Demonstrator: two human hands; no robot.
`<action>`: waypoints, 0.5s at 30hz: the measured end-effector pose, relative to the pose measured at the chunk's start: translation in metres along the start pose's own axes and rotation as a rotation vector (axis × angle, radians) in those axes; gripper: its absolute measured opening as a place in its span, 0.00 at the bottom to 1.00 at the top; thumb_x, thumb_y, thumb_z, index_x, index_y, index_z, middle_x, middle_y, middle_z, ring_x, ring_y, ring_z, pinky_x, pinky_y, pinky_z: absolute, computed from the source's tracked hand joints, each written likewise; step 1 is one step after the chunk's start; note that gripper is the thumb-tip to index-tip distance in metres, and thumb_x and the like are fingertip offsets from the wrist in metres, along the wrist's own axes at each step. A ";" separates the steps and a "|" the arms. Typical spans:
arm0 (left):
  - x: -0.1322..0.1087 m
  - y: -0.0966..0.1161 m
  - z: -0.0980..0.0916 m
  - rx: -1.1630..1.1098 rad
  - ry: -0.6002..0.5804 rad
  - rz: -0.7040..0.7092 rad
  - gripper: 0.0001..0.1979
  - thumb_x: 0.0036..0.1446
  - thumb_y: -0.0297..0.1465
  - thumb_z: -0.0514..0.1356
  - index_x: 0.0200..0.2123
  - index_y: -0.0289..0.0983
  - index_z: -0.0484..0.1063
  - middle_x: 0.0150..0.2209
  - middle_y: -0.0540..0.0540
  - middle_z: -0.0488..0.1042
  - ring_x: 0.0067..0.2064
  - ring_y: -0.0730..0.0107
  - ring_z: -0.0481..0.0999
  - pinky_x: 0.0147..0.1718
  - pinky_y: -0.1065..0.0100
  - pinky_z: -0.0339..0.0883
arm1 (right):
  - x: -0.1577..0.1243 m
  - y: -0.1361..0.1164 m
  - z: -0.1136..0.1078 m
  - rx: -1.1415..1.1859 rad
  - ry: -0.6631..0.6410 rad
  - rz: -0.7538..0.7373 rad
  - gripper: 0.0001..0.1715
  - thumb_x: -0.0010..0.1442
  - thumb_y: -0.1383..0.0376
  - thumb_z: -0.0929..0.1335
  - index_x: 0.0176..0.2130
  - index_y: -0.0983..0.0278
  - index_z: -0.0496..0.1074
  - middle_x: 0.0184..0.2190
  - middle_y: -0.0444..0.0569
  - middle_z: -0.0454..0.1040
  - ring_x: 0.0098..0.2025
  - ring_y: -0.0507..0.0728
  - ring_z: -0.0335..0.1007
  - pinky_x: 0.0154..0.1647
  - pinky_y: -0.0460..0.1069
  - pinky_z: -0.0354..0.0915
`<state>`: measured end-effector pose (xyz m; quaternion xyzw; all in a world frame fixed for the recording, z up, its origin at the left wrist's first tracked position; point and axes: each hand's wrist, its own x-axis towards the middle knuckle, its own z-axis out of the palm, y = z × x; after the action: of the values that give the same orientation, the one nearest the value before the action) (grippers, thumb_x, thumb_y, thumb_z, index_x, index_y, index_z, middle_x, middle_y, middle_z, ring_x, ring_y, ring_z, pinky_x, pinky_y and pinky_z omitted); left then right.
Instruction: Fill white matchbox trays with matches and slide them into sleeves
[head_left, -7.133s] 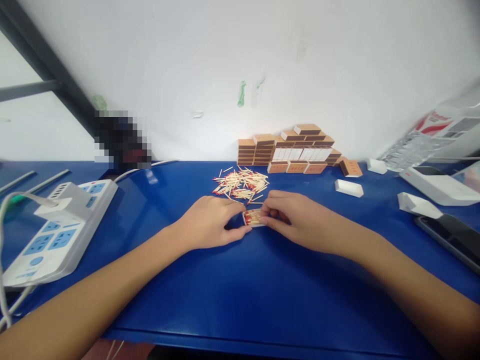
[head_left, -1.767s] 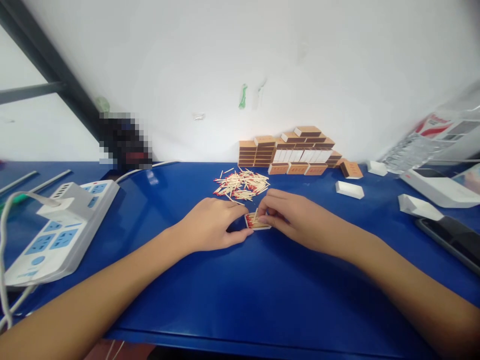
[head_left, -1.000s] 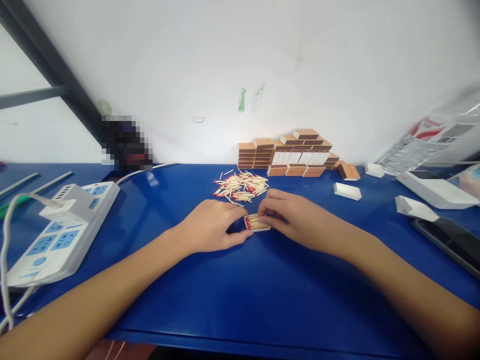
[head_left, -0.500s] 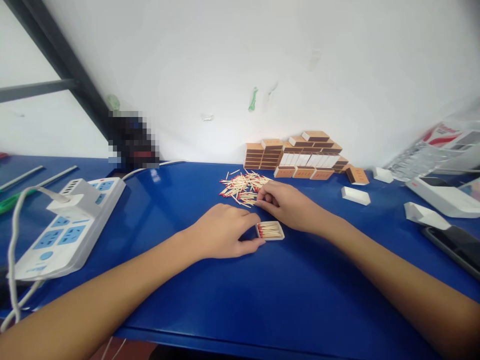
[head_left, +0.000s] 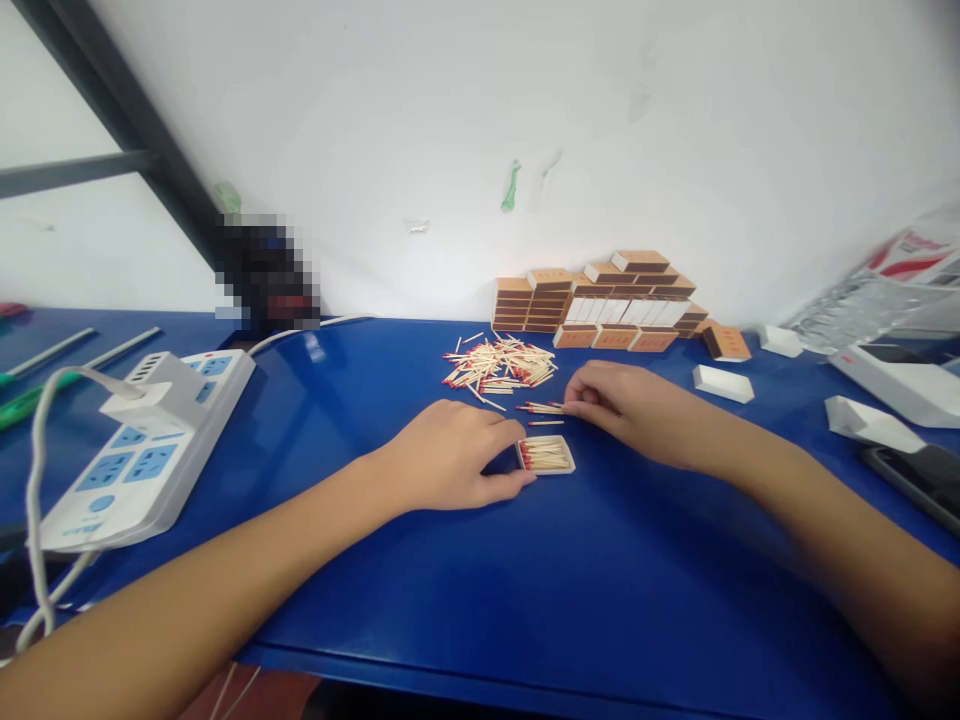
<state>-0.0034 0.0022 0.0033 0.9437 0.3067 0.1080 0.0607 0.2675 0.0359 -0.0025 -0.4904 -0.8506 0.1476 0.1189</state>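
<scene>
My left hand (head_left: pixel 457 455) grips the left end of a small white matchbox tray (head_left: pixel 571 459) between thumb and fingers. Red-tipped matches (head_left: pixel 544 455) lie side by side in the tray, heads to the left. With thumb and fingers pinched, my right hand (head_left: pixel 626 405) holds a few matches (head_left: pixel 543 408) by their plain ends, just above or on the table beyond the tray. One loose match (head_left: pixel 546 423) lies between those and the tray. A tangled heap of matches (head_left: pixel 499 362) spreads behind, left of my right hand.
Matchboxes (head_left: pixel 600 300) are stacked against the wall. Right of them lie a single matchbox (head_left: pixel 726 343), white trays (head_left: pixel 723 383) and a dark phone (head_left: pixel 911 480). A power strip (head_left: pixel 161 485) with a white cable occupies the left of the blue table (head_left: pixel 480 600).
My right hand has drawn back rightward from the heap, bringing a few matches away in its pinch. The loose match beside the tray now shows. My left hand keeps its grip on the tray.
</scene>
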 end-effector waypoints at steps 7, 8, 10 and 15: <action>0.002 0.001 -0.003 -0.028 -0.024 -0.038 0.15 0.66 0.43 0.60 0.43 0.37 0.77 0.32 0.49 0.79 0.30 0.69 0.77 0.28 0.67 0.61 | 0.003 -0.020 0.007 0.056 0.083 -0.084 0.14 0.70 0.56 0.65 0.35 0.61 0.69 0.34 0.49 0.71 0.33 0.55 0.66 0.34 0.50 0.60; 0.002 0.001 -0.003 -0.031 -0.024 -0.041 0.15 0.66 0.43 0.60 0.43 0.37 0.77 0.32 0.49 0.78 0.30 0.69 0.77 0.28 0.67 0.61 | 0.003 -0.022 0.008 0.061 0.088 -0.094 0.14 0.71 0.56 0.65 0.35 0.61 0.68 0.34 0.49 0.71 0.33 0.55 0.66 0.34 0.50 0.60; 0.002 0.001 -0.003 -0.031 -0.026 -0.042 0.15 0.66 0.43 0.60 0.43 0.37 0.77 0.32 0.49 0.78 0.30 0.69 0.77 0.28 0.67 0.62 | 0.002 -0.024 0.009 0.058 0.096 -0.101 0.13 0.71 0.57 0.65 0.36 0.61 0.69 0.34 0.48 0.70 0.33 0.55 0.65 0.34 0.50 0.60; 0.002 0.001 -0.003 -0.022 -0.037 -0.044 0.16 0.66 0.43 0.59 0.43 0.37 0.77 0.32 0.48 0.78 0.31 0.68 0.77 0.29 0.67 0.62 | 0.001 -0.020 0.009 0.048 0.101 -0.076 0.10 0.69 0.57 0.66 0.41 0.60 0.72 0.39 0.49 0.70 0.35 0.55 0.66 0.36 0.51 0.61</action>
<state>-0.0019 0.0024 0.0065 0.9378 0.3251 0.0926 0.0790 0.2474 0.0262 -0.0038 -0.4617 -0.8578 0.1383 0.1788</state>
